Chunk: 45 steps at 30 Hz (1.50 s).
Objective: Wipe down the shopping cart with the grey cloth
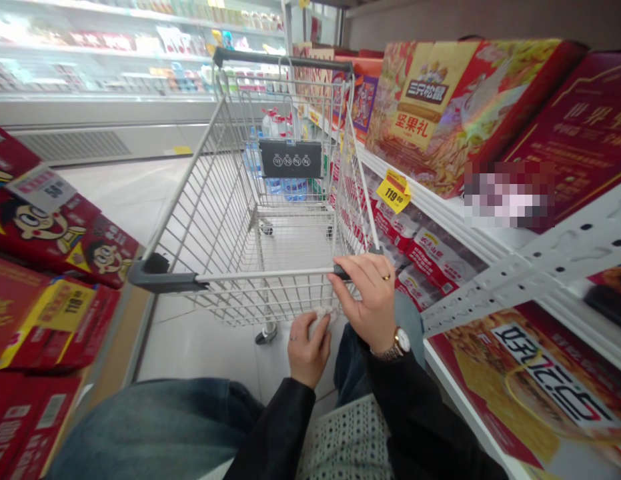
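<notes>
A metal wire shopping cart [210, 220] with dark plastic corners stands before me, its basket bare. My right hand [365, 300], wearing a ring and a watch [401, 340], is closed over the dark corner of the cart's near top rail. Lower down, my left hand [309, 350] pinches a crumpled white tissue [324, 316] against the wires of the near side. Fingers partly hide the tissue, so its full size does not show. A dark panel [291, 159] is fixed at the cart's far end, below the dark bar [285, 59].
Shelves on the right hold gift boxes [455, 107] and wrapped bottle packs [425, 257], with a yellow price tag [393, 191] on the edge. Stacked red boxes [45, 227] crowd the left. Bottled water [277, 143] and a lit refrigerated case [115, 53] are beyond the cart.
</notes>
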Each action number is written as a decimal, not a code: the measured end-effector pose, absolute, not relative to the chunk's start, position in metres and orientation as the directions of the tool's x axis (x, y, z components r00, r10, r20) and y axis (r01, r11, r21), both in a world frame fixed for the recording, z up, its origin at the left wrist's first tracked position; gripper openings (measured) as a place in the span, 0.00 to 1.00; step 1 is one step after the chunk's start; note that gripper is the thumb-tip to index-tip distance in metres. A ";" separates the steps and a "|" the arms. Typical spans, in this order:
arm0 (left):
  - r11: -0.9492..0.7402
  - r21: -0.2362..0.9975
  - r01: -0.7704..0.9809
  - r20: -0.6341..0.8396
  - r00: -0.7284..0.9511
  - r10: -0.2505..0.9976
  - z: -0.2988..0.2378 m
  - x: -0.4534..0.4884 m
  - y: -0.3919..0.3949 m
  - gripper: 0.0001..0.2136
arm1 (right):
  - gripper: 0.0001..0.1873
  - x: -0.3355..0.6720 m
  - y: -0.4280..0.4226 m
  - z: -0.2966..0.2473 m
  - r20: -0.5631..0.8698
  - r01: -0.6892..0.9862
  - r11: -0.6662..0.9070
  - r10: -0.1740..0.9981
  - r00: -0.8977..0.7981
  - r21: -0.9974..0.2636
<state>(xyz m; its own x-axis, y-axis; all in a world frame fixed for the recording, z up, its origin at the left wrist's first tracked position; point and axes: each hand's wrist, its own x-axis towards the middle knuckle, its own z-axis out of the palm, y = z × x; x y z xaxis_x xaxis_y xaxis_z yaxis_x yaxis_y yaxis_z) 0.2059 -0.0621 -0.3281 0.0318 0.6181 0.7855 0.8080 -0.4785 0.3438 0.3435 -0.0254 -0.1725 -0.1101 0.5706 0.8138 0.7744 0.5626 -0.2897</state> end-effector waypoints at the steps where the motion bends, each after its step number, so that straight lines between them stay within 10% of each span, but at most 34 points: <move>1: -0.478 0.341 0.809 0.785 0.035 0.619 -0.328 0.205 -0.063 0.14 | 0.12 0.343 -0.026 -0.172 0.814 0.774 0.564 0.570 -0.112 -0.288; 28: -0.489 0.367 0.791 0.732 0.079 0.677 -0.325 0.208 -0.065 0.18 | 0.16 0.359 -0.034 -0.158 0.700 0.742 0.600 0.666 -0.256 -0.300; 45: -0.473 0.352 0.807 0.738 0.071 0.671 -0.316 0.231 -0.063 0.20 | 0.08 0.377 -0.023 -0.173 0.814 0.610 0.636 0.580 0.027 -0.473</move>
<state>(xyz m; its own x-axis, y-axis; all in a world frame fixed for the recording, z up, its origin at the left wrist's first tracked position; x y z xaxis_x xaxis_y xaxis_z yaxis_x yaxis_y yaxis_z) 0.2307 -0.0634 -0.3162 0.0709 0.6708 0.7382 0.8074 -0.4732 0.3524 0.3772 -0.0231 -0.1735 0.0271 0.5797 0.8144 0.6104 0.6356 -0.4727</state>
